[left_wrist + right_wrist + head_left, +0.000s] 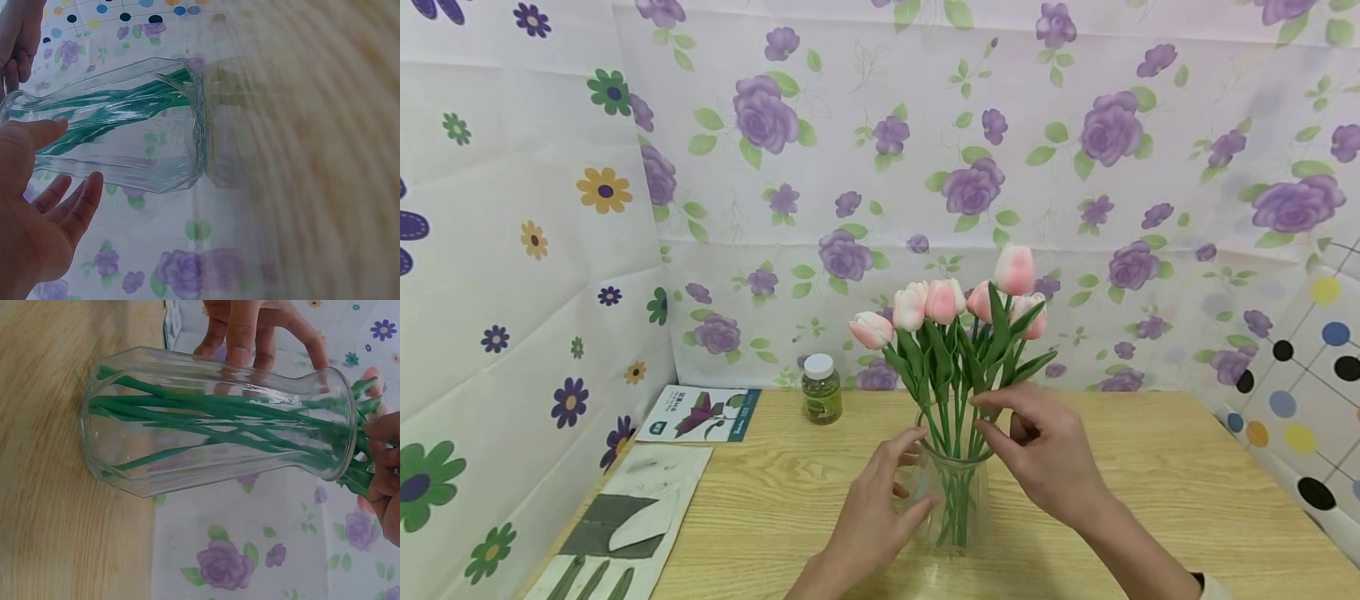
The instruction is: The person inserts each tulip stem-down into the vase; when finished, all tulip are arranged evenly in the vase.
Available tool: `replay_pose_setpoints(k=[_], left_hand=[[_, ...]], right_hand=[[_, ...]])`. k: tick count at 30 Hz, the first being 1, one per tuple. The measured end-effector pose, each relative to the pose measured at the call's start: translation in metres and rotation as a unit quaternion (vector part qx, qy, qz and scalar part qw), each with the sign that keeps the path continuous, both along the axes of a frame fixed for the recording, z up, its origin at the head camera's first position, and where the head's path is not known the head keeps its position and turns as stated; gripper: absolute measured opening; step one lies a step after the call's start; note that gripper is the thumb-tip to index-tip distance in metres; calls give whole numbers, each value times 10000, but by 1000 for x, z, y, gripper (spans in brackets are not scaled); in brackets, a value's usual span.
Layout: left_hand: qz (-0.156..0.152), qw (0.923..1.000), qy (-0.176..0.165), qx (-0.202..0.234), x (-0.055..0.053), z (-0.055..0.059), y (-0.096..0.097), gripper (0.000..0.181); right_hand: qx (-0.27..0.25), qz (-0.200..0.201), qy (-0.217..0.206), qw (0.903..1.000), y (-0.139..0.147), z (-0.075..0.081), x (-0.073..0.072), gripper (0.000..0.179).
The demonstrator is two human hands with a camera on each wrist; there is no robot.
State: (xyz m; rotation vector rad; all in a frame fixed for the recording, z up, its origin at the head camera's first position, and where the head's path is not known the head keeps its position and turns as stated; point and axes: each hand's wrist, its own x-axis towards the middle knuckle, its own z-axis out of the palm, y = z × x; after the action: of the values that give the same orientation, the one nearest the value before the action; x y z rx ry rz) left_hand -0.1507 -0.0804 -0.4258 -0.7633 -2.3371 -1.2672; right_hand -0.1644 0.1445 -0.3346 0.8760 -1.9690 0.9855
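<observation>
Pink-and-white tulips point(943, 302) with green leaves stand in a clear glass vase point(925, 533) on the table. Their green stems point(206, 415) run down through the glass to its base in the right wrist view. My right hand point(1048, 454) is at the rim's right side, thumb and forefinger pinching at the stems and leaves just above it. On the vase's left side is my left hand point(880, 508), its fingers spread and loosely bent near the glass. The left wrist view shows the left thumb point(47, 132) overlapping the vase's side.
Behind and left of the vase stands a small jar point(822, 392) with a white lid. A booklet point(700, 413) and a printed cloth or sheet point(625, 525) lie along the table's left edge. Flower-patterned sheets point(865, 167) hang close behind and beside the wooden table point(760, 492).
</observation>
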Motion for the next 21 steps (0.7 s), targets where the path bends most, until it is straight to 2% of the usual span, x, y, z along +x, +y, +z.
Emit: replay_pose_setpoints(k=[7,21], left_hand=[[-5,10000,19,11,-1,-1,0,86],[1,10000,61,17,-1,-1,0,86]], right_hand=[[177,-149,-438,9988,-3,-4,3,42],[974,-422,-938,9899,-5,-1,4,31]])
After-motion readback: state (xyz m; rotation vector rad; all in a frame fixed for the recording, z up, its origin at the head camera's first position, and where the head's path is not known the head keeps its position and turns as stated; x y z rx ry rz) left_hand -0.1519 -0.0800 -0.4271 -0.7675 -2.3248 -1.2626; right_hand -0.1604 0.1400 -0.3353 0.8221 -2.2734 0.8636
